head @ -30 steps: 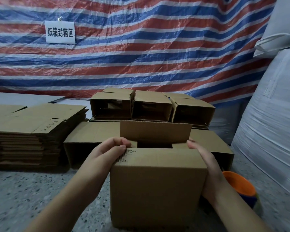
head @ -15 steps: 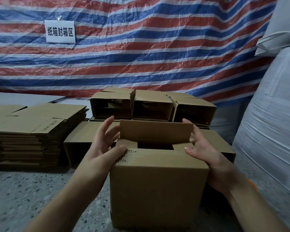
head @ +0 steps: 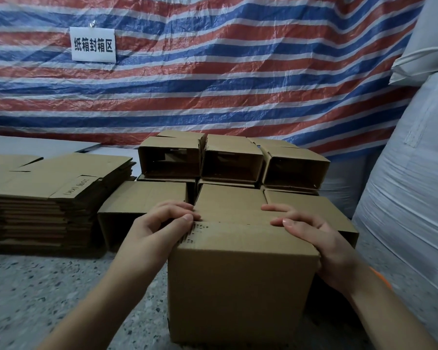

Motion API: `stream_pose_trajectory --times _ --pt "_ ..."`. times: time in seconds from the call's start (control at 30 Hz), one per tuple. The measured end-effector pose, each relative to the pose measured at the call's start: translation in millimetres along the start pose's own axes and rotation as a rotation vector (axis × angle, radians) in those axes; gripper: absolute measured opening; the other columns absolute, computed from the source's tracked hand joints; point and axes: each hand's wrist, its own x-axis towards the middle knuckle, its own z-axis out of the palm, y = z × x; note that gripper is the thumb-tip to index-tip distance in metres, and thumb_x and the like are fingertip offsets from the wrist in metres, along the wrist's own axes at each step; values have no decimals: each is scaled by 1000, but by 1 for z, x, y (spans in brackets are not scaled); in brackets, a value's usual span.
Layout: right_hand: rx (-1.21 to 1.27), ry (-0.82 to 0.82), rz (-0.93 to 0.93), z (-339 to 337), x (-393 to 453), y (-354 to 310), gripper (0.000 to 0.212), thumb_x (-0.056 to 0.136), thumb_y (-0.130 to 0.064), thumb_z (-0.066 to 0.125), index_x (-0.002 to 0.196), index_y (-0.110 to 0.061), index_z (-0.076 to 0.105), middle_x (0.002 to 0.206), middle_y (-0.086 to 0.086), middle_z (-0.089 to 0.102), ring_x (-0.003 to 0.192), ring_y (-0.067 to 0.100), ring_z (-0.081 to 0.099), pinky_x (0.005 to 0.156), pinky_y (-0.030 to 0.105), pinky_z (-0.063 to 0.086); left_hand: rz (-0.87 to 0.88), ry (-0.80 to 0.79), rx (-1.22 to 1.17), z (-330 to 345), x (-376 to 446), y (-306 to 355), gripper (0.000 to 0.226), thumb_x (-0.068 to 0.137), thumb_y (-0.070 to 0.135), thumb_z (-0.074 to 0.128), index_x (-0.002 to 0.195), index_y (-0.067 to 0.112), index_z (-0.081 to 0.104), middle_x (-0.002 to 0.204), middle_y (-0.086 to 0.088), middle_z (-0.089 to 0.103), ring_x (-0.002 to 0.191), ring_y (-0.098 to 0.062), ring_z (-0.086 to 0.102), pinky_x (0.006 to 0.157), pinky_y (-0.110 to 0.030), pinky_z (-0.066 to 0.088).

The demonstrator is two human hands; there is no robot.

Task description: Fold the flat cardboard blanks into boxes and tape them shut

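1. I see the box (head: 240, 294) upright on the floor (head: 48, 299), top flaps folded flat, seam running left-right.
2. My left hand (head: 157, 238) grips the top-left corner, fingers curled.
3. My right hand (head: 321, 246) grips the top-right corner.
4. Flat blanks (head: 43, 188) stacked left.

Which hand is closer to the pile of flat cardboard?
Left. The left hand is on the box's top corner beside the flat pile; the right hand holds the far side.
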Motion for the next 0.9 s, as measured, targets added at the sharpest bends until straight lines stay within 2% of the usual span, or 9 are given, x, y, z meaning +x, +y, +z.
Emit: stream_pose_trajectory --times 0.1,0.2,0.27,0.33,0.4,0.5,0.67,0.8,0.9 --pt "-19 -1 2 1 1 -1 20 79 -31 62 77 -27 81 125 -15 68 118 2 61 103 41 42 23 -30 150 -4 2 6 17 84 22 66 77 30 78 100 22 68 93 7 61 84 -25 45" --pt "-44 10 6 2 1 -2 21 79 -31 61 78 -27 82 123 -16 69 118 2 60 109 46 40 89 -82 560 -8 6 25 16 88 35 60 81 38 74 94 28 66 96 10 56 94 -29 46" --pt "-58 15 7 1 1 -2 21 79 -31 61 80 -28 82 123 -16 69 118 2 60 112 47 38 191 -119 921 0 6 42 25 86 54 47 94 42 67 101 30 61 109 6 49 111 -43 34" --pt "-68 27 5 1 1 -1 22 79 -31 61 81 -28 83 123 -15 69 120 3 60 115 50 35 288 -203 1109 16 3 54 56 81 69 31 122 42 57 128 27 52 130 -1 36 120 -43 15" --pt "-64 23 6 -1 2 0 21 78 -32 61 81 -29 82 124 -14 69 122 5 59 116 53 34 360 -343 1162 35 -1 56 80 76 79 19 144 42 34 151 23 32 141 -3 22 119 -36 4" --pt "-63 -5 3 -3 2 2 23 80 -33 62 88 -26 82 126 -13 68 125 11 57 115 54 35 417 -501 1247 54 -7 46 87 74 83 9 151 41 12 160 16 15 146 -7 12 116 -34 -1" --pt "-69 -18 65 -9 3 2 24 83 -39 71 99 -24 81 127 -11 67 121 10 60 97 33 50 511 -456 1311 60 -7 34 79 80 69 9 150 35 22 158 14 25 145 -9 22 118 -33 15" --pt "-55 -22 97 -23 -2 -5 41 78 -54 64 117 -43 71 122 -15 69 111 7 66 85 26 58 508 -480 1320 58 -6 33 81 80 71 6 153 37 15 160 15 19 147 -8 16 119 -32 13" --pt "-662 265 73 -43 -5 5 19 96 -51 53 102 -41 68 104 -10 70 99 8 66 80 25 52 518 -475 1322 57 -6 32 81 79 71 5 153 38 13 160 15 18 147 -8 16 119 -33 14"
